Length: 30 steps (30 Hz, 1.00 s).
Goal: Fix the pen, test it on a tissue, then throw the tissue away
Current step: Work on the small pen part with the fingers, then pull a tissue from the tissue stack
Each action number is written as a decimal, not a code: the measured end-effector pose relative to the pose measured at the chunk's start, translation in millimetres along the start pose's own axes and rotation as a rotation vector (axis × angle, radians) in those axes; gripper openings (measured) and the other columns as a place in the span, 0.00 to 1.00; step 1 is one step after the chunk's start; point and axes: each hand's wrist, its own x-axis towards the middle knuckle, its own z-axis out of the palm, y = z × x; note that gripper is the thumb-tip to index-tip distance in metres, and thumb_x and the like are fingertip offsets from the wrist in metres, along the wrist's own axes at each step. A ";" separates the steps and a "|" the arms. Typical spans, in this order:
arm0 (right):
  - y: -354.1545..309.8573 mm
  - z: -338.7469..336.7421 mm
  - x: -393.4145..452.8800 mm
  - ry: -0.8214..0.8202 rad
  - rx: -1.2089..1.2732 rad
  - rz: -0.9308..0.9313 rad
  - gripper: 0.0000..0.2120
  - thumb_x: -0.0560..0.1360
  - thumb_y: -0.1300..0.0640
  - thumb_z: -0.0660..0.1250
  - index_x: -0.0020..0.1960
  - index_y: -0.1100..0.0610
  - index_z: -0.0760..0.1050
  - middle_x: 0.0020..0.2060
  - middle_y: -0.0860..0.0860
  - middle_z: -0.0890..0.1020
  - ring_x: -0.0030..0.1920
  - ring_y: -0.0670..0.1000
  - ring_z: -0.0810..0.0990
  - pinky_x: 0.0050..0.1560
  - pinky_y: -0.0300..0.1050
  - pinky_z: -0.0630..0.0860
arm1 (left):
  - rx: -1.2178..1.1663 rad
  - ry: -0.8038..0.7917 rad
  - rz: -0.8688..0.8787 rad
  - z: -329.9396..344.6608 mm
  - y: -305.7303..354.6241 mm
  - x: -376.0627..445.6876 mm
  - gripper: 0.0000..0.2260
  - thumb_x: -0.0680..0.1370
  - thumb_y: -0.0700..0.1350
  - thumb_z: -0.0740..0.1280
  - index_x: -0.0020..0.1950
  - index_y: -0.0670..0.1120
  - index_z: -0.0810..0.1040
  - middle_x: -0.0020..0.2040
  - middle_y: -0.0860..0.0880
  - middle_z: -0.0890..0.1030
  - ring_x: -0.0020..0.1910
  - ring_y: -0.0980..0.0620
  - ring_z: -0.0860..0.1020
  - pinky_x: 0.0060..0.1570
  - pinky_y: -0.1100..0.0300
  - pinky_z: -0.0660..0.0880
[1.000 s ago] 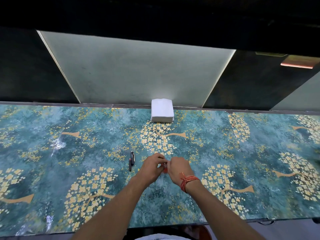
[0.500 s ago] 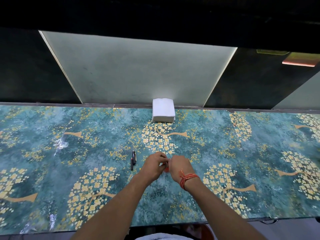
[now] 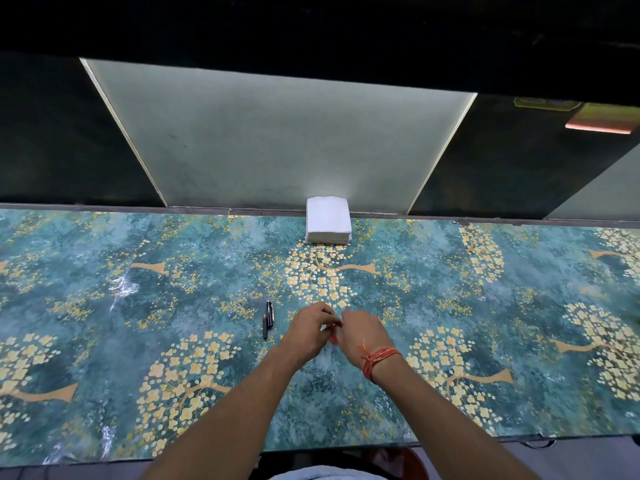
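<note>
My left hand (image 3: 309, 330) and my right hand (image 3: 362, 332) meet fingertip to fingertip above the middle of the table, pinching a small red pen part (image 3: 331, 335) between them; most of it is hidden by the fingers. Two dark pen pieces (image 3: 267, 319) lie side by side on the table just left of my left hand. A stack of white tissues (image 3: 327, 220) sits at the table's far edge, straight ahead of my hands.
The table (image 3: 138, 341) wears a teal cover with yellow flower trees. A pale panel (image 3: 277, 140) rises behind the tissues between dark walls. The near table edge runs below my forearms. A red thread band circles my right wrist (image 3: 377, 358).
Both hands stay together at the same spot on the table, with only slight finger movement around the red part. The loose pen pieces and the tissues have not moved.
</note>
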 end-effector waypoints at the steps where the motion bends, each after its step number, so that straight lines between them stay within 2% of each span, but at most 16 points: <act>1: -1.0 -0.4 0.0 0.010 0.027 0.010 0.09 0.79 0.56 0.61 0.52 0.59 0.77 0.49 0.59 0.81 0.50 0.61 0.80 0.47 0.51 0.76 | -0.001 -0.001 -0.002 -0.3 0.4 -0.1 0.06 0.74 0.39 0.70 0.49 0.46 0.86 0.50 0.48 0.81 0.48 0.50 0.78 0.49 0.57 0.75; 5: -4.3 -1.8 0.7 0.002 0.026 0.045 0.11 0.80 0.58 0.60 0.49 0.61 0.79 0.48 0.59 0.81 0.49 0.60 0.81 0.49 0.50 0.77 | 0.001 -0.006 -0.002 -1.2 0.9 -0.6 0.06 0.75 0.38 0.70 0.48 0.45 0.86 0.49 0.48 0.81 0.48 0.49 0.78 0.49 0.55 0.75; 7: -3.5 0.5 2.6 -0.023 0.105 0.111 0.15 0.80 0.58 0.56 0.42 0.62 0.77 0.42 0.59 0.82 0.43 0.59 0.79 0.48 0.51 0.76 | 0.004 -0.009 0.000 -1.7 0.9 -0.7 0.07 0.75 0.38 0.69 0.49 0.45 0.85 0.50 0.48 0.81 0.48 0.49 0.78 0.49 0.55 0.75; 8: -2.7 3.2 4.4 -0.042 0.200 0.182 0.17 0.80 0.58 0.56 0.37 0.61 0.75 0.37 0.58 0.80 0.39 0.58 0.77 0.44 0.51 0.76 | 0.005 -0.011 0.001 -1.6 0.4 -0.7 0.07 0.75 0.39 0.69 0.50 0.45 0.85 0.50 0.48 0.81 0.48 0.49 0.78 0.50 0.55 0.75; 10: -0.9 9.0 8.0 -0.075 0.599 0.376 0.17 0.80 0.59 0.55 0.33 0.61 0.71 0.28 0.57 0.75 0.28 0.56 0.72 0.28 0.49 0.73 | 0.014 -0.015 0.000 -2.1 0.4 -0.6 0.07 0.76 0.41 0.69 0.52 0.46 0.85 0.51 0.49 0.80 0.49 0.50 0.78 0.50 0.56 0.75; 11: -0.6 10.1 8.1 -0.094 0.882 0.489 0.16 0.80 0.60 0.55 0.34 0.61 0.70 0.26 0.57 0.74 0.23 0.53 0.68 0.23 0.44 0.66 | 0.016 -0.015 -0.001 -2.1 0.8 -0.6 0.08 0.76 0.42 0.69 0.53 0.47 0.85 0.51 0.49 0.80 0.49 0.51 0.78 0.50 0.57 0.75; 12: 0.1 10.3 7.3 -0.119 1.092 0.574 0.16 0.79 0.61 0.55 0.34 0.61 0.69 0.25 0.57 0.73 0.21 0.50 0.63 0.21 0.38 0.59 | 0.015 -0.016 -0.003 -1.7 0.8 -0.9 0.08 0.76 0.42 0.70 0.53 0.47 0.85 0.51 0.49 0.80 0.49 0.51 0.78 0.50 0.56 0.76; 14: 1.2 7.8 4.1 -0.150 1.284 0.626 0.17 0.79 0.62 0.55 0.32 0.59 0.66 0.24 0.55 0.70 0.20 0.47 0.58 0.21 0.34 0.53 | 0.009 -0.015 -0.008 -0.9 1.7 -1.7 0.08 0.77 0.42 0.69 0.54 0.47 0.85 0.53 0.50 0.79 0.49 0.51 0.78 0.50 0.55 0.76; 16: 1.3 5.0 0.9 -0.146 1.310 0.632 0.17 0.78 0.61 0.55 0.31 0.59 0.66 0.23 0.54 0.69 0.20 0.47 0.57 0.22 0.33 0.53 | -0.011 0.000 -0.029 0.3 0.8 -3.2 0.09 0.77 0.43 0.69 0.56 0.48 0.83 0.56 0.51 0.77 0.52 0.51 0.78 0.51 0.56 0.75; 19: 2.6 6.9 -4.5 -0.079 1.234 0.664 0.15 0.77 0.58 0.57 0.32 0.58 0.68 0.23 0.53 0.67 0.18 0.48 0.58 0.23 0.33 0.55 | -0.026 0.032 -0.067 0.1 -0.1 -11.4 0.18 0.76 0.46 0.71 0.65 0.51 0.77 0.62 0.52 0.74 0.56 0.53 0.76 0.54 0.57 0.76; 21: 5.4 15.8 -11.3 -0.023 1.186 0.638 0.13 0.76 0.58 0.58 0.33 0.58 0.68 0.24 0.53 0.68 0.18 0.48 0.58 0.24 0.34 0.55 | -0.055 0.117 -0.101 1.4 2.7 -20.5 0.20 0.76 0.46 0.70 0.68 0.50 0.74 0.61 0.52 0.74 0.55 0.54 0.76 0.54 0.57 0.76; 24: 7.2 36.6 -23.5 0.042 1.170 0.545 0.09 0.76 0.58 0.58 0.38 0.58 0.71 0.26 0.53 0.69 0.20 0.48 0.59 0.24 0.35 0.56 | -0.279 0.269 -0.314 2.7 12.3 -32.0 0.11 0.76 0.45 0.70 0.58 0.48 0.81 0.51 0.51 0.81 0.44 0.53 0.80 0.48 0.55 0.80; 26: 5.1 51.5 -27.3 0.050 1.183 0.484 0.09 0.78 0.57 0.58 0.42 0.58 0.73 0.27 0.52 0.70 0.20 0.48 0.60 0.23 0.35 0.56 | -0.446 0.257 -0.425 2.3 15.8 -35.6 0.05 0.77 0.45 0.69 0.48 0.48 0.85 0.43 0.48 0.85 0.39 0.49 0.81 0.43 0.52 0.79; 28: 1.9 63.3 -26.4 0.053 1.168 0.428 0.10 0.80 0.56 0.57 0.43 0.57 0.74 0.27 0.52 0.71 0.19 0.47 0.61 0.23 0.36 0.57 | -0.606 0.204 -0.453 0.8 18.8 -38.4 0.08 0.78 0.44 0.67 0.43 0.47 0.86 0.40 0.43 0.85 0.37 0.47 0.81 0.39 0.49 0.79; 30: -1.8 69.8 -23.5 0.065 1.133 0.391 0.11 0.81 0.56 0.56 0.43 0.56 0.74 0.26 0.51 0.72 0.19 0.46 0.62 0.24 0.38 0.58 | -0.744 0.182 -0.485 -4.4 22.6 -40.5 0.08 0.79 0.42 0.67 0.43 0.47 0.85 0.41 0.42 0.85 0.39 0.48 0.82 0.40 0.52 0.80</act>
